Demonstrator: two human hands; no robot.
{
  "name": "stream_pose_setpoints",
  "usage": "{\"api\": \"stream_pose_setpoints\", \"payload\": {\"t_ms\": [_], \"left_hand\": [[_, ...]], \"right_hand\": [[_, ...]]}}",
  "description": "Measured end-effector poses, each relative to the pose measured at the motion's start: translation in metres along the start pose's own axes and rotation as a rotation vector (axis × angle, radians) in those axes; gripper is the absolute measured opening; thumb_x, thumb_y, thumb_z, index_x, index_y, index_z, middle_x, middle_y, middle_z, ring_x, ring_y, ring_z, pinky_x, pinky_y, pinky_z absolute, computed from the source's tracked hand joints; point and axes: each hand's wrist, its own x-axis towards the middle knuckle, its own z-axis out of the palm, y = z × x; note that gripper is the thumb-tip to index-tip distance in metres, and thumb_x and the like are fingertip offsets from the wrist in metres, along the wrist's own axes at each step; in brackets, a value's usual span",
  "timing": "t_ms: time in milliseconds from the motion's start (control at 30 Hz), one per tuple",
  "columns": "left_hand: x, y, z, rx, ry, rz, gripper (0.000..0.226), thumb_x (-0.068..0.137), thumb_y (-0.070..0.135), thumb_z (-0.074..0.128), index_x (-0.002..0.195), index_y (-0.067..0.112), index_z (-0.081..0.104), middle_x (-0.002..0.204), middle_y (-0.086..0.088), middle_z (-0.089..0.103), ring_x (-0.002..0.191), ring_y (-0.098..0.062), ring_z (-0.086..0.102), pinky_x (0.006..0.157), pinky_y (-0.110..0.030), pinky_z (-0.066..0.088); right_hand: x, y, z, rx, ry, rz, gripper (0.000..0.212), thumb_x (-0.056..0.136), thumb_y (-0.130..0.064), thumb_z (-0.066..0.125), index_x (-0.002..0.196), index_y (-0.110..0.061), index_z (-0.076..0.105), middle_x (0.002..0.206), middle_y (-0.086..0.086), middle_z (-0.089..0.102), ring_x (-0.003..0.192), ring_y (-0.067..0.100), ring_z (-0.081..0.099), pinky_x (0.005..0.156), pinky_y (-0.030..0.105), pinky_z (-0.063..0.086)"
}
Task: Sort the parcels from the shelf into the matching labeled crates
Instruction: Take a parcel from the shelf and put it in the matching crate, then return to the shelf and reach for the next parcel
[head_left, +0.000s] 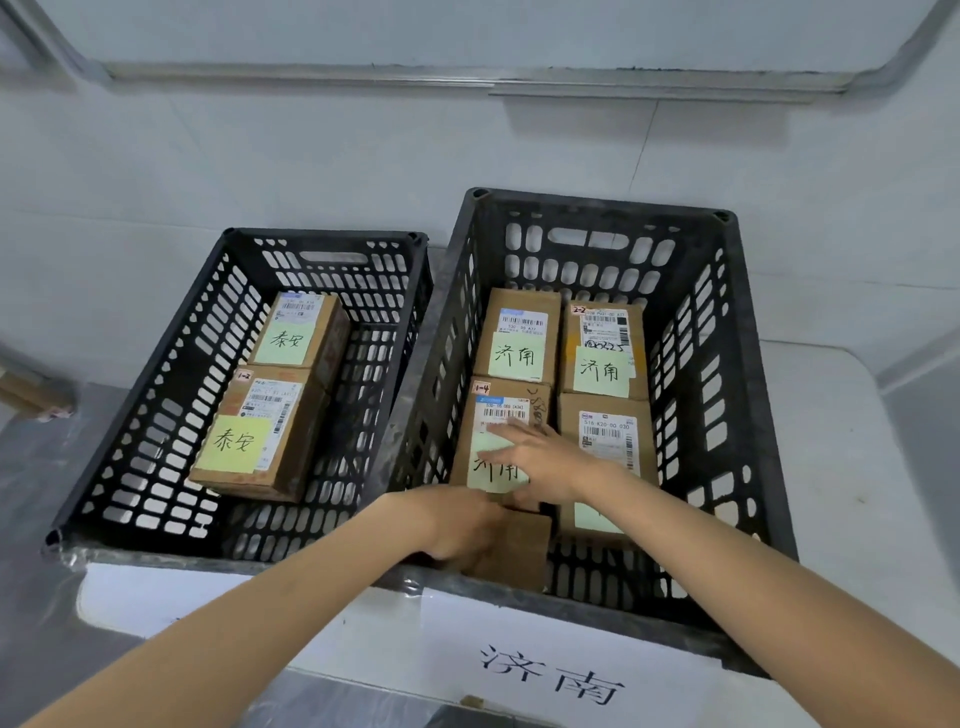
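**At the right crate: you are setting a fourth parcel down**

Inside the right crate (748, 364), at its near left corner, you are settling a parcel (501, 413). It is carrying a green note (485, 447) that reads 济南, the same two characters as on the white sign (550, 675) at the front of that crate. Your right hand (545, 457) is lying flat on top of it, fingers straight and spread, pressing rather than gripping. Your left hand (460, 525) is cupping the near end, fingers curled down over the edge.

Three other parcels (519, 322) with the same note are sitting in this crate, packed close in two rows. The left crate (156, 395) is holding two parcels (260, 431) noted 泰安, one behind the other along its left side; no writing is showing on its front.

As I judge it, six parcels are sorted counting this one, and all are matching. You are only needing to let go here. How many are waiting on the shelf I cannot tell, since it is out of view.

Both crates are standing side by side on a grey surface (31, 493) against a white wall (260, 156), with a metal rail (467, 73) running along it above.
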Motion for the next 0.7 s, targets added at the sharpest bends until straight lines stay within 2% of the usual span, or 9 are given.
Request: {"api": "stream_pose_setpoints", "payload": {"t_ms": [67,167,233,300,433,600,700], "left_hand": [[-0.010,0.003,-0.013,-0.065,0.219,0.012,0.041,0.100,0.024,0.046,0.141,0.020,0.044,0.133,-0.006,0.054,0.116,-0.027,0.056,0.095,-0.043,0.047],[-0.021,0.006,-0.035,0.069,0.598,0.042,0.036,0.099,0.023,0.046,0.134,0.017,0.050,0.132,-0.002,0.057,0.115,-0.022,0.056,0.099,-0.037,0.044],[-0.029,0.005,-0.049,0.077,0.819,0.038,0.038,0.097,0.022,0.049,0.134,0.017,0.051,0.132,0.000,0.058,0.121,-0.019,0.054,0.106,-0.031,0.036],[-0.040,0.003,-0.063,0.044,0.972,-0.013,0.043,0.098,0.026,0.050,0.140,0.018,0.047,0.137,0.001,0.055,0.128,-0.017,0.049,0.111,-0.029,0.029],[-0.074,0.000,-0.081,-0.031,1.149,-0.198,0.053,0.100,0.032,0.050,0.149,0.016,0.037,0.148,-0.004,0.045,0.141,-0.020,0.035,0.117,-0.033,0.020],[-0.128,-0.015,-0.077,-0.097,1.216,-0.432,0.058,0.101,0.042,0.041,0.152,0.018,0.029,0.155,-0.005,0.036,0.146,-0.020,0.025,0.122,-0.040,0.009],[-0.171,-0.016,-0.055,-0.174,1.290,-0.557,0.057,0.101,0.044,0.041,0.151,0.018,0.031,0.155,-0.004,0.036,0.147,-0.020,0.023,0.121,-0.041,0.007]], "right_hand": [[-0.008,-0.004,-0.011,-0.002,0.064,0.047,0.063,0.097,-0.031,0.059,0.155,-0.028,0.032,0.167,0.004,0.006,0.154,0.026,-0.001,0.122,0.052,0.004],[-0.023,-0.008,-0.034,0.075,0.242,0.139,0.058,0.098,-0.036,0.056,0.152,-0.027,0.037,0.162,0.006,0.023,0.151,0.027,0.017,0.122,0.052,0.017],[-0.034,-0.012,-0.053,0.094,0.333,0.186,0.058,0.099,-0.037,0.055,0.152,-0.024,0.036,0.162,0.005,0.024,0.151,0.026,0.019,0.121,0.052,0.022],[-0.046,-0.019,-0.073,0.107,0.429,0.211,0.056,0.100,-0.036,0.054,0.152,-0.023,0.038,0.162,0.005,0.025,0.150,0.024,0.021,0.121,0.049,0.023],[-0.068,-0.042,-0.115,0.146,0.594,0.204,0.053,0.100,-0.033,0.054,0.150,-0.024,0.040,0.161,0.003,0.029,0.149,0.021,0.025,0.121,0.044,0.023],[-0.089,-0.079,-0.158,0.151,0.712,0.078,0.056,0.101,-0.034,0.053,0.153,-0.022,0.036,0.160,0.004,0.031,0.147,0.021,0.028,0.120,0.041,0.026],[-0.097,-0.107,-0.173,0.126,0.736,-0.016,0.059,0.101,-0.038,0.052,0.154,-0.021,0.032,0.160,0.003,0.032,0.147,0.021,0.029,0.118,0.040,0.027]]}}
